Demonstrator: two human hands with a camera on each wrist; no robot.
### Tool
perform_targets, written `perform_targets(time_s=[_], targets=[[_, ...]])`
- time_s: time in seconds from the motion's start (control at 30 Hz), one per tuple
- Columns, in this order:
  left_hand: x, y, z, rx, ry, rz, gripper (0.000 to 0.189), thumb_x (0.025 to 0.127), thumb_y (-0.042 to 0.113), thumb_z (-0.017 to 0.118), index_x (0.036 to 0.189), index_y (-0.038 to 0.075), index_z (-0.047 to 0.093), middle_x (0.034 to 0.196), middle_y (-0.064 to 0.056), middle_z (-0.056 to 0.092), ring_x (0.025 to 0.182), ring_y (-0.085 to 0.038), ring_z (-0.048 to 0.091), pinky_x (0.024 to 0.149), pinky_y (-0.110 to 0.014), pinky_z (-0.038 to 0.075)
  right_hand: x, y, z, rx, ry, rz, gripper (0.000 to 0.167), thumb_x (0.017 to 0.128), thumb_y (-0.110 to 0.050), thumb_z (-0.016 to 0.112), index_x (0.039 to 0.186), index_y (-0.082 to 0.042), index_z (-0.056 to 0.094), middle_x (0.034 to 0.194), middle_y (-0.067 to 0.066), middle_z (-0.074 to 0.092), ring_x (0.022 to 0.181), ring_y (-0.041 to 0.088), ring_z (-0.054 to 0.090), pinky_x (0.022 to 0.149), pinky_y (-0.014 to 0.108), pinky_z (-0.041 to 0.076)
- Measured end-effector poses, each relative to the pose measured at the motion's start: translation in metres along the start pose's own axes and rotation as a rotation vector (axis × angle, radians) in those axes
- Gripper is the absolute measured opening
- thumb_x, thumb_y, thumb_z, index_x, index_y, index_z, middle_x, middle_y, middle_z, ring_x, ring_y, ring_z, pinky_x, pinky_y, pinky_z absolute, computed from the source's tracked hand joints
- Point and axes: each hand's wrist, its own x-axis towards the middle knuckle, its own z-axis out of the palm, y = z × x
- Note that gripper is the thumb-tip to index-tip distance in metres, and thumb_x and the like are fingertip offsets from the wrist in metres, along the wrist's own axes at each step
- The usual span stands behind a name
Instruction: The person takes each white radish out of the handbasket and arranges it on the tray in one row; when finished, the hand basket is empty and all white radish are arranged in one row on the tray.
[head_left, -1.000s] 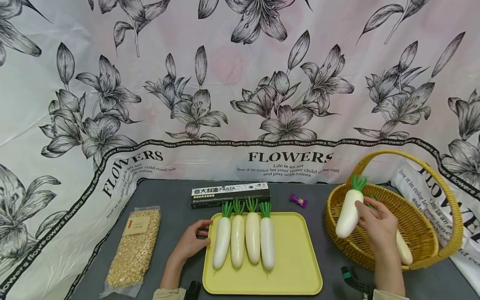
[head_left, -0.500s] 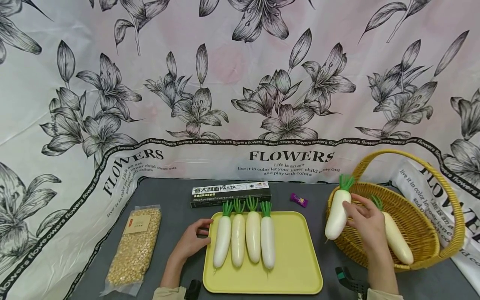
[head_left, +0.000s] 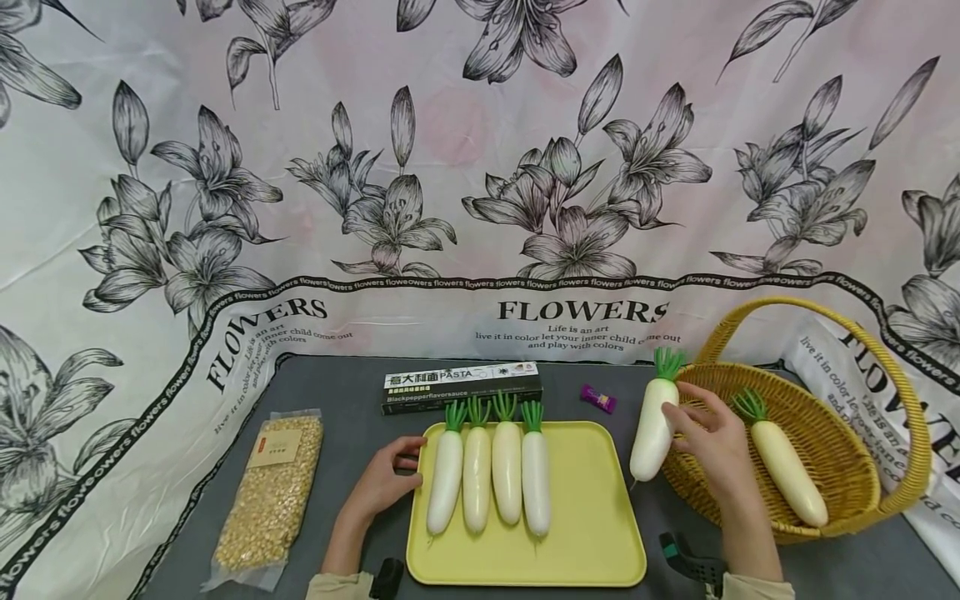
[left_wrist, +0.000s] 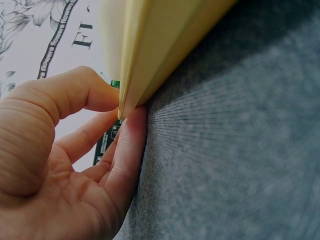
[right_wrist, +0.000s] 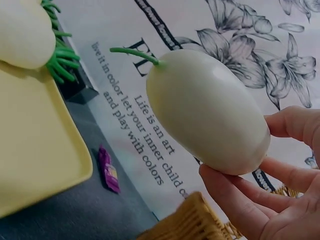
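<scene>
My right hand (head_left: 712,442) grips a white radish (head_left: 654,427) with green leaf stubs, held up between the basket and the tray. In the right wrist view the thumb and fingers pinch the radish (right_wrist: 207,110) around one end. On the yellow tray (head_left: 585,500) several more white radishes (head_left: 506,475) lie side by side at the left, leaves pointing away from me. The left hand (head_left: 386,479) is at the tray's left edge. Seen from the left wrist, its thumb and fingertips pinch the tray rim (left_wrist: 135,60). Another radish (head_left: 787,471) lies in the wicker basket (head_left: 690,492).
A black pasta box (head_left: 461,389) lies behind the tray, and a small purple wrapped candy (head_left: 597,400) sits to its right. At the left lies a clear bag of pale yellow kernels (head_left: 270,492). The basket's tall handle (head_left: 892,375) arches over its right side. A flower-printed cloth (head_left: 420,325) hangs behind.
My right hand has carried the radish leftward, out from over the basket toward the tray's right edge. The radish left in the basket has come into full view. The left hand stays put.
</scene>
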Motion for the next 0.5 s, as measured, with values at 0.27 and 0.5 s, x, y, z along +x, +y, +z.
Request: perform_targets(time_s=[0.27,0.5], targets=[[0.000,0.001,0.000,-0.012,-0.002,-0.006,0.057,0.077,-0.001,0.069,0.132,0.005,0.059,0.118,-0.011,0.060,0.099,-0.025,0.060,0.077,-0.040,0.052,-0.001,-0.002,0.012,0.026,-0.088,-0.024,0.062,0.096,-0.025,0.065,0.148,-0.002,0.041,0.103,-0.007,0.061,0.085,0.002,0.066,0.069,0.028,0.058],[-0.001,0.001,0.000,-0.003,-0.007,-0.001,0.056,0.077,-0.001,0.068,0.133,0.004,0.059,0.118,-0.012,0.060,0.098,-0.026,0.060,0.077,-0.039,0.052,-0.001,-0.001,0.020,0.045,-0.148,-0.010,0.063,0.096,-0.024,0.065,0.149,-0.001,0.040,0.101,-0.004,0.065,0.086,0.005,0.068,0.070,0.031,0.058]])
